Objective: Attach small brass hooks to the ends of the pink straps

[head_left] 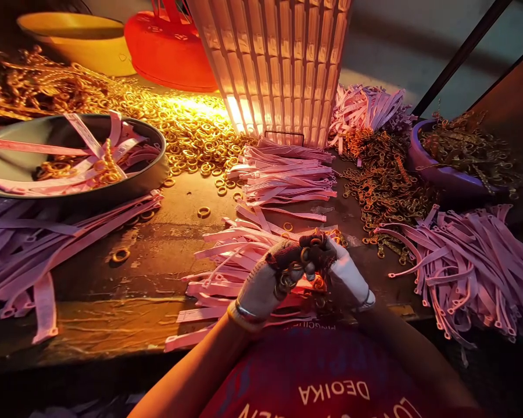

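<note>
Both my hands wear white knit gloves with dark fingertips and meet just above the table's front edge. My left hand is closed around several small gold metal rings. My right hand is closed, its fingertips pinching a ring against the left hand's fingers. Under both hands lies a loose heap of pink straps. A neater stack of pink straps sits just beyond.
A grey pan with straps and rings stands at left. Gold rings spread across the wooden table. A glowing slatted lamp, a red lid and a yellow bowl stand behind. At right: a purple bowl, dark clasps, more straps.
</note>
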